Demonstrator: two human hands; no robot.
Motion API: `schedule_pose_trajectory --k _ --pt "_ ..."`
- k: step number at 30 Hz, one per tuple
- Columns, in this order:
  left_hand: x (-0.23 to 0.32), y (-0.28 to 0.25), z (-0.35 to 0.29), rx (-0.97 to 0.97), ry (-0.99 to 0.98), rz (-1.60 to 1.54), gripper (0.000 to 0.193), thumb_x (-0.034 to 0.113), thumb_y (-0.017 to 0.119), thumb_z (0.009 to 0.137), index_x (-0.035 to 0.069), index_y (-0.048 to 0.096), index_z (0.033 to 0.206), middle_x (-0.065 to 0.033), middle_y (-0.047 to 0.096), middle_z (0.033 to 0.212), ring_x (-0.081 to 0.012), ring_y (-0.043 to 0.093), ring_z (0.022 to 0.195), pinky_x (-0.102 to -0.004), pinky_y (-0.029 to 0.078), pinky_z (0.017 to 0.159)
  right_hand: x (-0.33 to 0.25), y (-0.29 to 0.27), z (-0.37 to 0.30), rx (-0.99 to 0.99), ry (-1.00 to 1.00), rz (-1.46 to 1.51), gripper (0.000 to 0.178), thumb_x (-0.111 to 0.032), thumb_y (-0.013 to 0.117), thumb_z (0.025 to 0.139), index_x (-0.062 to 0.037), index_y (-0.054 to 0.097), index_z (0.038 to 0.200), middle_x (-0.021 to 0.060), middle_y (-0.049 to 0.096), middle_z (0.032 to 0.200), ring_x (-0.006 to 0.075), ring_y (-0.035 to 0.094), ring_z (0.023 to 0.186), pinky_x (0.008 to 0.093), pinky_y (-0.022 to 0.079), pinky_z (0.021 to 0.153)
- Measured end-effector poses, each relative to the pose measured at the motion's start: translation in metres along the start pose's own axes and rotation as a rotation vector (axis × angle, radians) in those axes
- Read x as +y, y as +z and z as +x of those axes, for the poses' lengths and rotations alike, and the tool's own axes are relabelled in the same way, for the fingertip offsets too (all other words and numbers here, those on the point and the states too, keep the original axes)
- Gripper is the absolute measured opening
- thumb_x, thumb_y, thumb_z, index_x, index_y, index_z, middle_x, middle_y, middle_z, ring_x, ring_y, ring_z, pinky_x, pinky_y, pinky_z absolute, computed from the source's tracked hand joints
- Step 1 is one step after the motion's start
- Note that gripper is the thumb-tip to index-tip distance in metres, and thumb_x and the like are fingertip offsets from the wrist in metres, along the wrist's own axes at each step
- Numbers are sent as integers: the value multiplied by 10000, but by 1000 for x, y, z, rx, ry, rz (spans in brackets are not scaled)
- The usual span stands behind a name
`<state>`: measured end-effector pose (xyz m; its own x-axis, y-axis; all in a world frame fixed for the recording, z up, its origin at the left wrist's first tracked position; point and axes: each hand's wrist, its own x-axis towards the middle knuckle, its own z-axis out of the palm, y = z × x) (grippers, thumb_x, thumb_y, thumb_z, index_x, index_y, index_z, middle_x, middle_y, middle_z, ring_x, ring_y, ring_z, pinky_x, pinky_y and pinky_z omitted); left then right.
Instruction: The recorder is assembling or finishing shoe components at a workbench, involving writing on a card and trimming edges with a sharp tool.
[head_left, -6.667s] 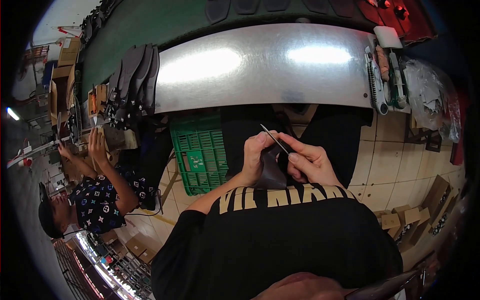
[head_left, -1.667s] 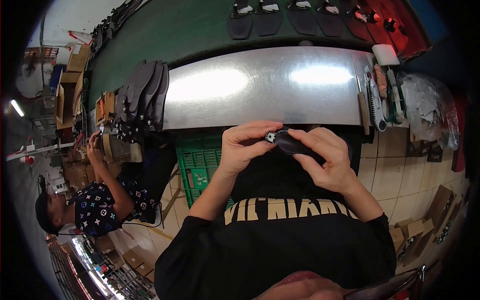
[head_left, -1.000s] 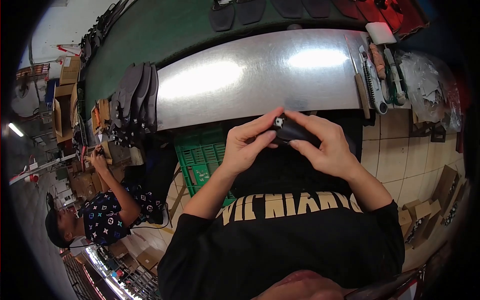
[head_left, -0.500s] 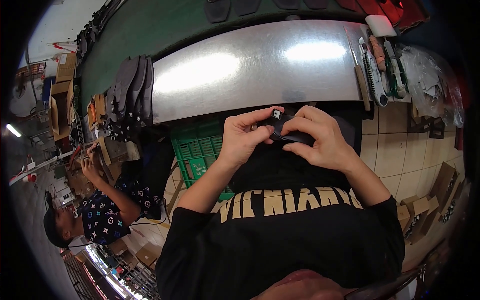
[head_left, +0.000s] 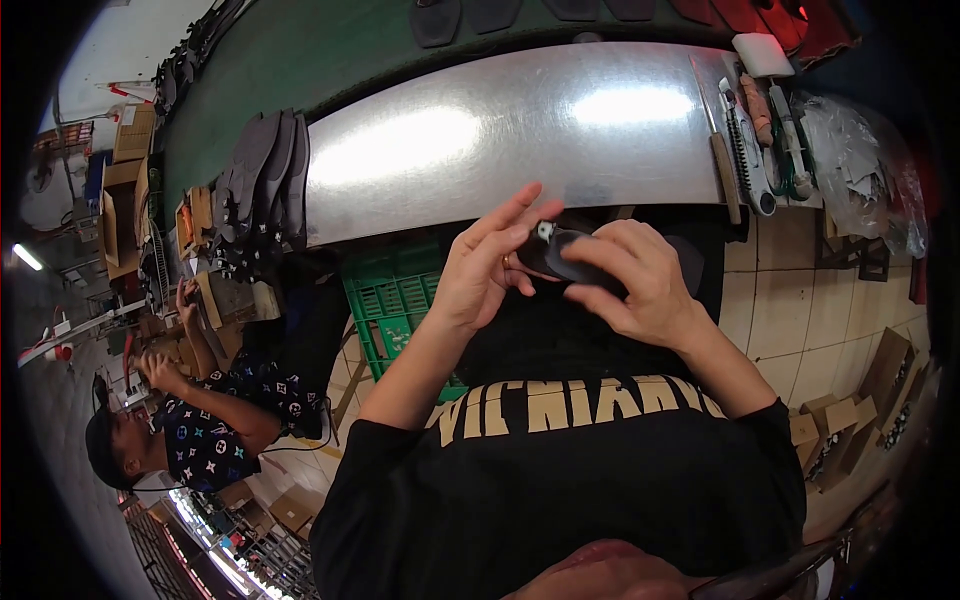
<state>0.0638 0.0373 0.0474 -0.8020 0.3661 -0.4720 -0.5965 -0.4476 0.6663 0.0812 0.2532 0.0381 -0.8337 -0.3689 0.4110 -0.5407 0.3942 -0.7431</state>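
Dark piece [head_left: 555, 262] with small pale-faced tip, held just short of the counter [head_left: 450, 195].
Probably light, bendable, smooth; best taken by its long sides. Gripped in right hand [head_left: 640, 280]; left hand [head_left: 485, 262] loosely spread at tip, hold unclear. Shiny metal top; green crate [head_left: 375, 292], tiled floor [head_left: 790, 310] below.
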Motion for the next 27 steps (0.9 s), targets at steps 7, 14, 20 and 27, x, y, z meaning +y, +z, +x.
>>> schedule_pose_trajectory --k 7,14,20,27 --pt "0 -9 2 -76 -89 211 405 88 446 928 -51 516 1302 -120 634 1139 -110 654 823 -206 552 558 -2 -1 -4 -37 106 110 563 -153 764 762 -55 521 1261 123 629 1041 285 607 833 385 461 708" --pt "-6 11 -1 -3 -67 298 366 91 436 943 -30 535 1273 -96 630 1103 -111 641 900 -245 586 631 1 1 -8 71 197 58 174 -45 706 803 -35 621 954 88 632 767 252 596 686 341 469 611" --pt "-15 11 -3 -13 -66 427 288 121 499 957 36 577 1221 -12 597 1039 -71 572 892 -244 546 699 5 4 -13 90 106 -51 134 -66 728 790 -59 602 836 70 570 652 251 559 599 354 428 568" --pt "-27 2 1 11 25 596 204 108 600 924 12 638 1100 27 609 843 -21 511 765 -184 414 670 3 6 -12 78 159 -9 136 -85 735 792 -63 622 863 71 593 662 242 586 600 350 439 583"
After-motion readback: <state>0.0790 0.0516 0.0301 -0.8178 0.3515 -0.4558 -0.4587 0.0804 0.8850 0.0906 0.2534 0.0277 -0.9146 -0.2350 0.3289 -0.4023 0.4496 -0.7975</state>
